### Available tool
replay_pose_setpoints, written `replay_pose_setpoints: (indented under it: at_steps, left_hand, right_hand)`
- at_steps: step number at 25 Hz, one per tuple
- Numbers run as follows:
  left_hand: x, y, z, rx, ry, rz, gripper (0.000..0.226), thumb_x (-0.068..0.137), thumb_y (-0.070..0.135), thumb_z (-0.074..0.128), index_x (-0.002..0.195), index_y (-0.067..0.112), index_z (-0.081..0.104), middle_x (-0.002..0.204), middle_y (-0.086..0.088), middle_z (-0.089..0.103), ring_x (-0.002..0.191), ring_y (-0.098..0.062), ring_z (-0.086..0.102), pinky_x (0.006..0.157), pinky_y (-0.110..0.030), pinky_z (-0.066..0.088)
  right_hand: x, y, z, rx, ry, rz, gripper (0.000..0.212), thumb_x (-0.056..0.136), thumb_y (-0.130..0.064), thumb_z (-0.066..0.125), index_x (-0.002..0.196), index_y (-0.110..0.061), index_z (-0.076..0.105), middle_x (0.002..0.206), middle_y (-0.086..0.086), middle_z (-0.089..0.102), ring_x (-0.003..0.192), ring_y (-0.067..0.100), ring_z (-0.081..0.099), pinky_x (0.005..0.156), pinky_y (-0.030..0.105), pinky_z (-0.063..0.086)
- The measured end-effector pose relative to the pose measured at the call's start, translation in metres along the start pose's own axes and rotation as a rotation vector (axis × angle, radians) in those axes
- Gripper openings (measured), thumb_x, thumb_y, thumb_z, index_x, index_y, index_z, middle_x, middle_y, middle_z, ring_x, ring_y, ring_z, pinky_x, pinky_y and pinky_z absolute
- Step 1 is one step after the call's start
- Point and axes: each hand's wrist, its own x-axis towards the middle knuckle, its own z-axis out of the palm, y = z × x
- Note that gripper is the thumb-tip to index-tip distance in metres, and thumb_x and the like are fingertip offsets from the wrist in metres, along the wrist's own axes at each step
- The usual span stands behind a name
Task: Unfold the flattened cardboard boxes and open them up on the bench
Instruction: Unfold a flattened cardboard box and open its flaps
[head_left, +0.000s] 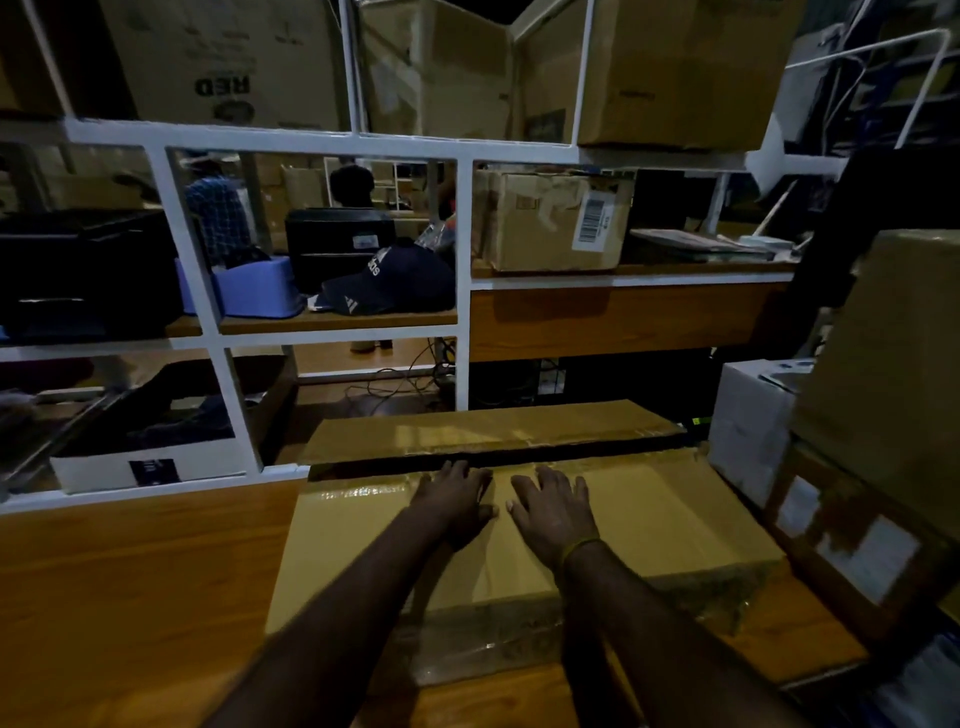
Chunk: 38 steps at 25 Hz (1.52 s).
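We are in a dim storeroom with white shelves (208, 322) full of boxes, and a wooden bench (130, 597) sits in front of us. A big cardboard box (649, 514) lies on the bench at about 12 o'clock from us. Its far flap (488, 428) is lifted up, with a dark gap under it. Our left hand (457, 501) and right hand (553, 512) lie flat on top of the box, side by side. The fingers are spread out and hold nothing. At 2 o'clock, a white box (748, 426) sits just beside the cardboard.
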Motion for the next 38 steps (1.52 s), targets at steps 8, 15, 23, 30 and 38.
replay_pose_setpoints:
  at_steps: [8, 15, 23, 30, 38]
  left_hand:
    - [0.020, -0.005, -0.016, -0.050, -0.032, 0.004, 0.069, 0.082, 0.060, 0.066, 0.139, 0.030, 0.045, 0.141, -0.011, 0.042, 0.126, -0.035, 0.044, 0.097, -0.045, 0.043]
    - [-0.005, 0.010, -0.044, -0.015, 0.320, -0.010, 0.080, 0.080, 0.053, 0.071, 0.146, 0.023, 0.038, 0.140, -0.011, 0.046, 0.128, -0.031, 0.042, 0.099, -0.042, 0.041]
    - [-0.077, 0.063, -0.074, -0.043, 0.589, -0.095, 0.061, 0.081, 0.048, 0.072, 0.130, 0.020, 0.049, 0.131, -0.006, 0.051, 0.121, -0.026, 0.048, 0.099, -0.039, 0.040]
    - [-0.173, 0.126, -0.087, -0.004, 0.605, -0.122, 0.031, 0.089, 0.038, 0.065, 0.115, 0.026, 0.053, 0.111, 0.002, 0.065, 0.099, -0.019, 0.061, 0.089, -0.038, 0.044]
    - [-0.245, 0.171, -0.047, 0.038, 0.328, -0.084, 0.020, 0.095, 0.028, 0.059, 0.113, 0.024, 0.064, 0.101, 0.002, 0.067, 0.082, -0.014, 0.063, 0.060, -0.025, 0.043]
  right_hand:
    - [0.002, 0.006, -0.011, 0.021, -0.025, 0.015, 0.052, 0.103, -0.049, 0.031, 0.151, -0.033, 0.023, 0.163, 0.008, 0.010, 0.149, 0.027, 0.014, 0.118, 0.055, 0.008]
    - [0.000, 0.016, -0.047, 0.025, 0.002, -0.050, 0.064, 0.100, -0.053, 0.034, 0.156, -0.033, 0.008, 0.164, 0.003, 0.008, 0.151, 0.027, 0.004, 0.120, 0.055, 0.000]
    - [-0.040, 0.025, -0.112, 0.052, 0.331, -0.113, 0.055, 0.092, -0.054, 0.054, 0.138, -0.027, 0.041, 0.128, 0.009, 0.039, 0.121, 0.031, 0.039, 0.108, 0.046, 0.034]
    - [-0.120, 0.052, -0.118, 0.094, 0.683, -0.261, 0.030, 0.091, -0.046, 0.057, 0.102, -0.018, 0.062, 0.097, 0.009, 0.057, 0.086, 0.028, 0.056, 0.075, 0.038, 0.044]
    - [-0.218, 0.051, -0.084, 0.212, 0.740, -0.286, 0.031, 0.092, -0.035, 0.048, 0.073, -0.020, 0.067, 0.074, 0.000, 0.066, 0.064, 0.022, 0.058, 0.062, 0.032, 0.039]
